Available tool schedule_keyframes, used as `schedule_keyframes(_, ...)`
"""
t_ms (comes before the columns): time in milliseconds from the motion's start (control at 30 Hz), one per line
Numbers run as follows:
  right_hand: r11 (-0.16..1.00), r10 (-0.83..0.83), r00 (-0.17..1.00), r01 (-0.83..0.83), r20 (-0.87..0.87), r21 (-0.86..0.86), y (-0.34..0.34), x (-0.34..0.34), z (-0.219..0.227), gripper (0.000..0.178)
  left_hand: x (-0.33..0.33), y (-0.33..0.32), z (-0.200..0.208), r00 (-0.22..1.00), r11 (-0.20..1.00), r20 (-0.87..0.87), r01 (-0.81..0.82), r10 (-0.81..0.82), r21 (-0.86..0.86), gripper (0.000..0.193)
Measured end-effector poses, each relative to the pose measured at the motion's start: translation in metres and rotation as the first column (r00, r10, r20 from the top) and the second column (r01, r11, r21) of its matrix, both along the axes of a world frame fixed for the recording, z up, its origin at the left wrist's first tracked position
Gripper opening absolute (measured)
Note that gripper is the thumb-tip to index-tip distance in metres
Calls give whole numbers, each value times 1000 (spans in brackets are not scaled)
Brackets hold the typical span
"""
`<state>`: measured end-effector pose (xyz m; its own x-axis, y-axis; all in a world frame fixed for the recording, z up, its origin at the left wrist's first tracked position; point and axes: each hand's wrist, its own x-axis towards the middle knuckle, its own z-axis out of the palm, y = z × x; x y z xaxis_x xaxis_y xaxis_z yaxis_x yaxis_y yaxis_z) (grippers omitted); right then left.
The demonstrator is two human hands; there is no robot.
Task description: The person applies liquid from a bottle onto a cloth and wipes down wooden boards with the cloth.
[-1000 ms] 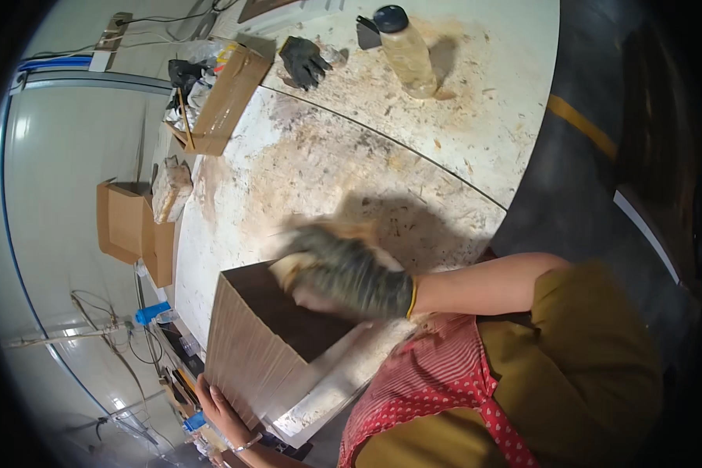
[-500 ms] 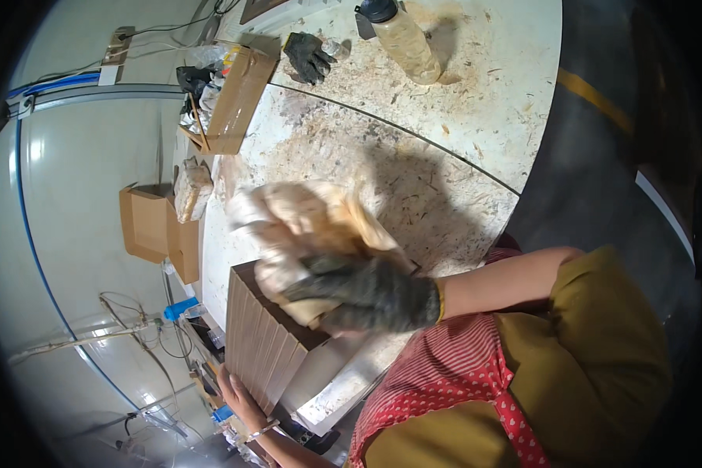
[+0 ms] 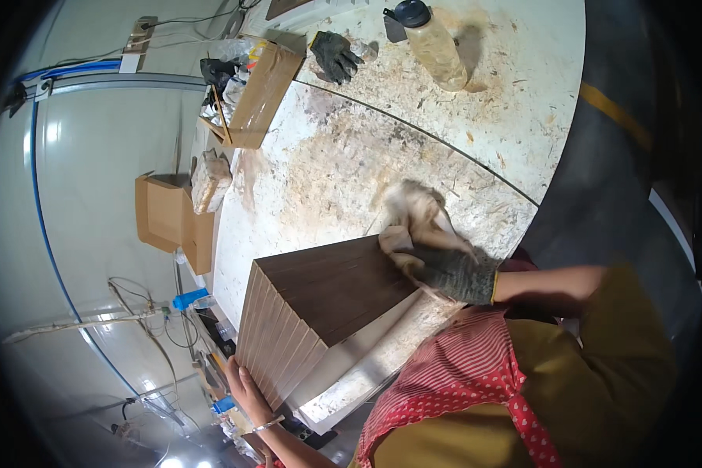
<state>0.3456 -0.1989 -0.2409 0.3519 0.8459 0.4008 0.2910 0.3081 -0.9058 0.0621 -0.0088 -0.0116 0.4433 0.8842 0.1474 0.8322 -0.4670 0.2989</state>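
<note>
Boards [image 3: 331, 288] lay stacked on the table [image 3: 242, 222]; the gloved right hand [image 3: 460, 273] gripped a crumpled cloth [image 3: 420, 214] at their right end, while the left hand [image 3: 249, 396] rested, loosely outstretched, against their left side.

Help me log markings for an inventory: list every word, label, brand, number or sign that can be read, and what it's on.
None can be read.
Bottle: no legible text.
Filled cardboard box: none legible.
Stack of brown boards: none legible.
Red apron: pattern only.
</note>
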Motion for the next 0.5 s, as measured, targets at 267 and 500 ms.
schedule_keyframes(267, 985, -160, 984, 154, 80, 76, 16, 4, 71, 45, -22, 16, -4, 1000, 999, -30, 7, -6, 34, 53)
schedule_keyframes(500, 995, -88, 981, 78, -171, -68, -9, 53, -37, 33, -7, 14, -4, 999, 1000, -43, 17, -17, -3, 54)
